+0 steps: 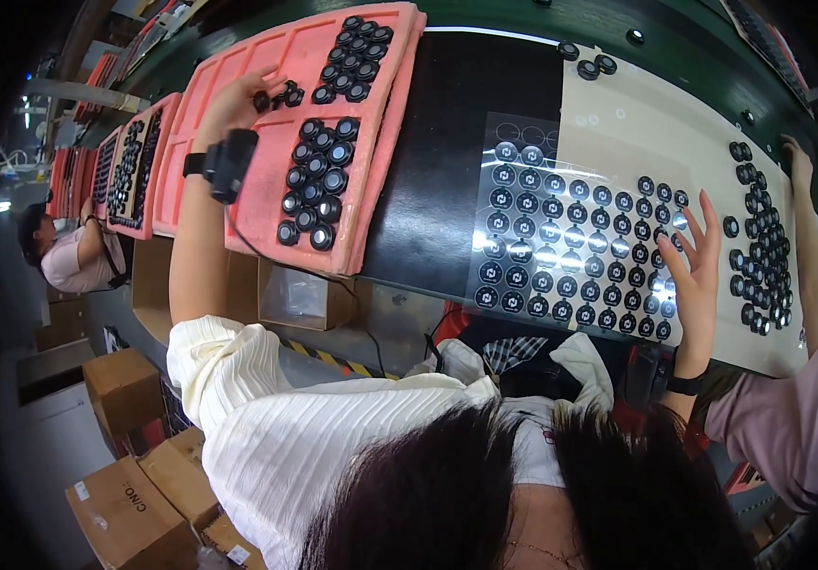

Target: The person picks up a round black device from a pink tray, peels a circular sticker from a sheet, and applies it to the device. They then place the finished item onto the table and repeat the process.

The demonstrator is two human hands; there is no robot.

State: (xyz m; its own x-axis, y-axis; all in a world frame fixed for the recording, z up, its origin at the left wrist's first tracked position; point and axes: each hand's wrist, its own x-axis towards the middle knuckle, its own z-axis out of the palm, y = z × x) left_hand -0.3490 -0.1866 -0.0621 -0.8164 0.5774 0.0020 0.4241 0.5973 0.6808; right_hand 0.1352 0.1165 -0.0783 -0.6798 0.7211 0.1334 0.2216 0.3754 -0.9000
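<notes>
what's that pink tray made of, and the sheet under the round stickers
Pink tray: likely soft foam, matte, with thick rounded edges and moulded recesses. Sheet: looks like clear glossy plastic film, since glare streaks across it and the dark mat shows through.

- The pink tray is looking like soft, matt foam with a slightly grainy surface.
- The round black caps in it are showing as hard plastic, their tops catching small glints.
- The clear sheet of round stickers is shining glossy, glaring white under the light.
- The table is appearing as a matt black mat beside a smooth beige board.
- The cream sleeve is showing ribbed cloth.
- The boxes are looking like matt brown cardboard.
</notes>
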